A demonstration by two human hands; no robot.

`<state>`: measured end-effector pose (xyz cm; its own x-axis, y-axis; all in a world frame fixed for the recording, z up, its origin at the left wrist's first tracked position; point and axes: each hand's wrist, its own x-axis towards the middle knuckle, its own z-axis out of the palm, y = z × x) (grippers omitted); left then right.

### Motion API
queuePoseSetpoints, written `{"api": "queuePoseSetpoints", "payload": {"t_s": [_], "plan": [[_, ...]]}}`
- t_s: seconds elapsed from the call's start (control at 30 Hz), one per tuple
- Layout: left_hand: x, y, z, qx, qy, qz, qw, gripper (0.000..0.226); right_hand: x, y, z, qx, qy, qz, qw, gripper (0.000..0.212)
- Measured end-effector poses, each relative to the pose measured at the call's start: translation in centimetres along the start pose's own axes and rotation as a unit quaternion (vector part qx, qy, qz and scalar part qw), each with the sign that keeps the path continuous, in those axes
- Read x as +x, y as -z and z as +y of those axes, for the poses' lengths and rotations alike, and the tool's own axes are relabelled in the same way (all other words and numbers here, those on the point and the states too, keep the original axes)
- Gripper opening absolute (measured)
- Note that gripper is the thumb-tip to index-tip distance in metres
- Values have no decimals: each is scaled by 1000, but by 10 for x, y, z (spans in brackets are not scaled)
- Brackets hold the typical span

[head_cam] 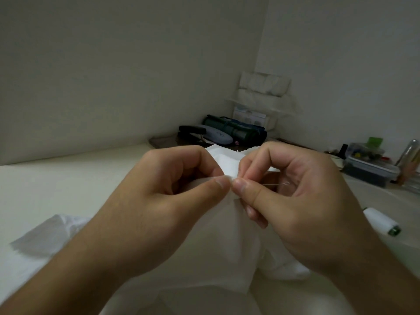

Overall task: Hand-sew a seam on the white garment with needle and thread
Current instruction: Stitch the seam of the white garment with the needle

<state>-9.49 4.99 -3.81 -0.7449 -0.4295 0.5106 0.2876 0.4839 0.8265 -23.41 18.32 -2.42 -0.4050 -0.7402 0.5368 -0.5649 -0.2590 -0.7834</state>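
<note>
White garment point(227, 162) pinched between left hand point(172, 192), right hand point(295, 196).

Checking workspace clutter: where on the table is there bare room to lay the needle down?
Bare table lies left of the left hand, up to the wall. Crowded: back corner around the stapler, and the right edge by the plastic box and thread spool.

Dim, even indoor light with a grey-green cast and no visible source. Soft shadow pools under both hands on the white garment point(227, 235). No glare. Wide-angle bending curves the table point(56, 189) edge and walls; the far corner clutter looks soft and grainy.
</note>
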Motion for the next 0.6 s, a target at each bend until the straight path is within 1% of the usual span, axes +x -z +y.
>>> {"api": "queuePoseSetpoints", "payload": {"t_s": [0.1, 0.27, 0.37, 0.6], "plan": [[0, 0, 0, -10, -1, 1, 1000, 22, 0, 0, 0, 6, -6, 4, 1000, 30], [-1, 1, 0, -18, 11, 16, 1000, 21, 1, 3, 2, 87, -42, -1, 995, 25], [-1, 1, 0, -17, 15, 27, 999, 21, 2, 2, 4, 135, -56, -12, 989, 16], [-1, 1, -1, -7, 13, 23, 1000, 18, 4, 4, 7, 198, -80, -32, 976, 15]]}}
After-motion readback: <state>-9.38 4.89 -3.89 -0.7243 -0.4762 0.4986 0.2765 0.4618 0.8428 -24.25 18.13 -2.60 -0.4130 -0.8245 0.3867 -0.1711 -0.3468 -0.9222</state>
